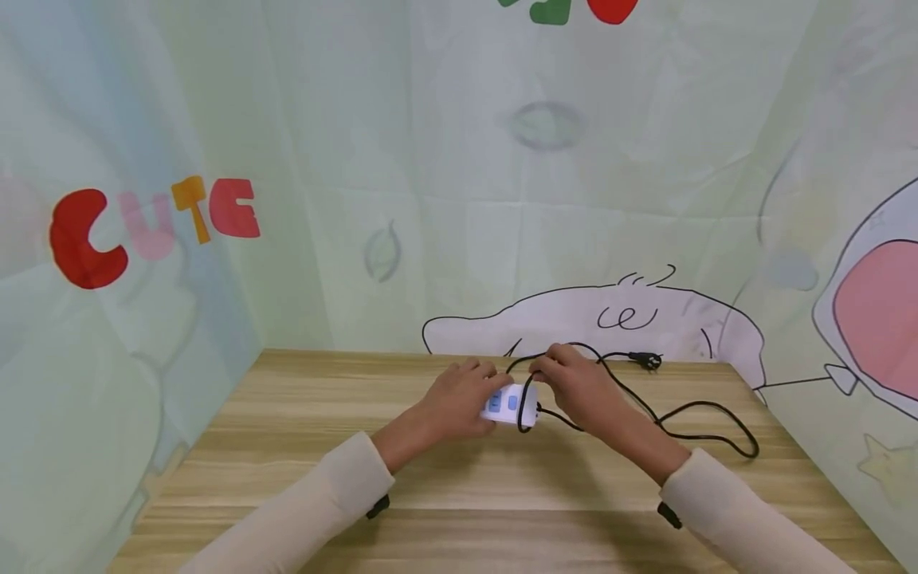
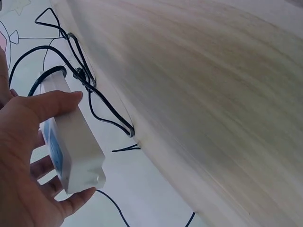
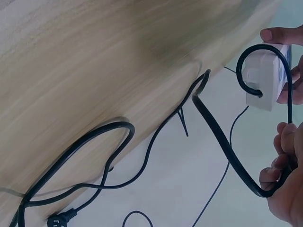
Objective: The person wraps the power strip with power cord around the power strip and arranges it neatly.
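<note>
My left hand [image 1: 462, 402] grips a small white power strip [image 1: 512, 402] with blue socket faces, held above the wooden table. In the left wrist view the thumb lies along one side of the strip [image 2: 78, 137] and the fingers reach round the other. A black power cord [image 3: 228, 149] comes out of the strip's end and curls over in a loop. My right hand [image 1: 584, 391] holds this cord in curled fingers, just right of the strip. Beyond the right hand, the cord's three-part plug end [image 1: 649, 361] lies near the table's back edge.
Slack cord [image 1: 706, 403] lies in a loose loop on the right of the wooden table [image 1: 301, 446]. Printed fabric walls [image 1: 344, 159] with letters and cartoon drawings rise at the back and both sides.
</note>
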Demonstrator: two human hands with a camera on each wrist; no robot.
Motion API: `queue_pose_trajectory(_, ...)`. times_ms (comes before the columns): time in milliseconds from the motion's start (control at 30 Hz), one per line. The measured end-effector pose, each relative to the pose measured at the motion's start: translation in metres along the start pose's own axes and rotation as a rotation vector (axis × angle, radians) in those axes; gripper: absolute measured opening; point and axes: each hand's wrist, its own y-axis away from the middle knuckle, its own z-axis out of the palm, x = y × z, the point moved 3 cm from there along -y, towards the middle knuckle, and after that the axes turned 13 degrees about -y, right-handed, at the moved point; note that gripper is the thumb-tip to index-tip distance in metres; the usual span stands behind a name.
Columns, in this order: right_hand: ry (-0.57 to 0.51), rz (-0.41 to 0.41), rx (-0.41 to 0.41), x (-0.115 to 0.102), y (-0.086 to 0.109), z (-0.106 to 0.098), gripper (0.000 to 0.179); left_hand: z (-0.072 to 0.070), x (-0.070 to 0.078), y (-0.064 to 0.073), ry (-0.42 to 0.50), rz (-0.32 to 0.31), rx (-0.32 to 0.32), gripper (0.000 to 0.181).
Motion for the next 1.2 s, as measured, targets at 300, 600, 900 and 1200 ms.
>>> queue_pose_trajectory(300, -0.063, 0.1, -0.004, 0.001, -0.004, -0.005, 0.015, -0.004, 0.0, 0.004, 0.019, -0.017, 0.052, 0.057)
queue_pose_trajectory(600, -0.165, 0.27, 0.083, 0.012, -0.009, 0.0, 0.015, -0.004, 0.003, 0.003, 0.054, 0.006, 0.079, 0.06)
queue_pose_trajectory(900, -0.311, 0.37, 0.039, 0.021, -0.016, 0.012, 0.016, -0.009, 0.001, 0.003, 0.072, 0.0, 0.156, 0.06)
queue_pose_trajectory(1200, -0.326, 0.417, -0.036, 0.032, -0.015, 0.026, 0.023, -0.007, 0.0, 0.0, 0.138, -0.039, 0.19, 0.063)
